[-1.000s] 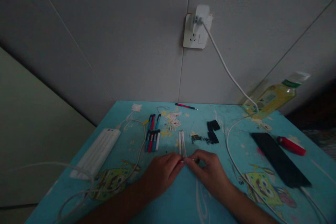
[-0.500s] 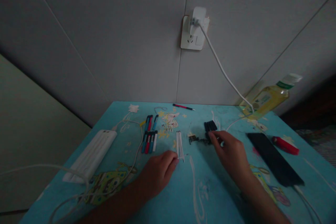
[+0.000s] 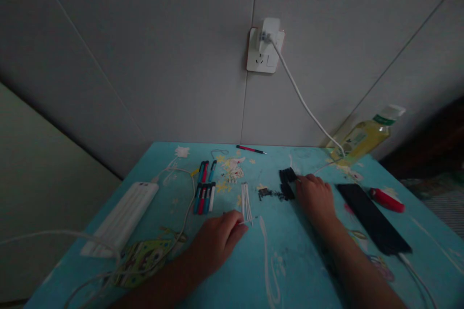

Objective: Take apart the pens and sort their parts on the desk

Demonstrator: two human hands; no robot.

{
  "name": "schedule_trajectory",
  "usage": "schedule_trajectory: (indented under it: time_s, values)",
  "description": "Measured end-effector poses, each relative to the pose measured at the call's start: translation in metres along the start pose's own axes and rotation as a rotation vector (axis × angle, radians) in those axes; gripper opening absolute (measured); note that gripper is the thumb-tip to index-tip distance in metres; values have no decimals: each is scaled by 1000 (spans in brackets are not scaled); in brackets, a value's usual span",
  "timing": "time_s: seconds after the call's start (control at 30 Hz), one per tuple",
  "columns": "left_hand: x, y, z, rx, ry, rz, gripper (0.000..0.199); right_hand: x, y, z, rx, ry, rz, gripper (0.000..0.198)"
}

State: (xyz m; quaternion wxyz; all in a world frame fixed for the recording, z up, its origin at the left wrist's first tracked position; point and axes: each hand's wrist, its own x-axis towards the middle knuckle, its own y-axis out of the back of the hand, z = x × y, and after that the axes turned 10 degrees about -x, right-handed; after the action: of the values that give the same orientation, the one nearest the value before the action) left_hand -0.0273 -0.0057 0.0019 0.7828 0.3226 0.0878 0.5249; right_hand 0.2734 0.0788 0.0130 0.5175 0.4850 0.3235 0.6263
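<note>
My left hand [image 3: 223, 234] is closed in a pinch on a thin white stick that looks like a pen refill [image 3: 250, 221], its narrow tip pointing right. Just beyond the fingers, several similar white refills [image 3: 245, 200] lie side by side on the table. My right hand [image 3: 316, 198] rests at the right edge of a group of small black pieces [image 3: 287, 190], fingers curled together. Their tips touch the upper black pieces; whether they grip one is hard to see. Tiny dark parts [image 3: 266, 193] lie in a small heap left of the black pieces.
Blue, red and white pen barrels [image 3: 205, 198] lie in two rows at left. A power strip [image 3: 121, 217] with loose white cables is further left. A red pen [image 3: 251, 149] lies near the wall. A phone [image 3: 373, 217], red object [image 3: 387, 200] and tilted yellow bottle [image 3: 366, 137] are at right.
My right hand has moved from over the lower black pieces to the right edge of the upper ones. The refill in my left hand now shows more clearly. The view has shifted slightly.
</note>
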Motion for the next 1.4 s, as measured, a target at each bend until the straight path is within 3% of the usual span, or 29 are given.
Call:
schedule_trajectory:
  time_s: [0.37, 0.53, 0.67, 0.77, 0.9, 1.0, 1.17, 1.4]
  values:
    - [6, 1, 3, 48, 18, -1, 19, 1, -3, 1, -9, -83, 3, 30]
    - [5, 3, 3, 96, 16, 6, 24, -3, 7, 10, 52, -121, 86, 30]
    - [6, 4, 1, 123, 32, 51, 25, -9, 23, 15, 262, -103, 261, 29]
    - [9, 6, -2, 148, 46, 71, 24, -17, 40, 7, 591, -41, 323, 26]
    - [10, 7, -3, 203, 59, 67, 24, -31, 58, -15, 992, 136, 184, 19]
    - [10, 8, -2, 238, 60, 34, 24, -40, 63, -29, 1135, 230, 119, 15]
    - [9, 7, 0, 279, 47, 7, 26, -43, 64, -38, 1168, 279, 76, 14]
    - [9, 10, 1, 261, 79, 26, 26, -42, 62, -35, 1060, 231, 29, 17]
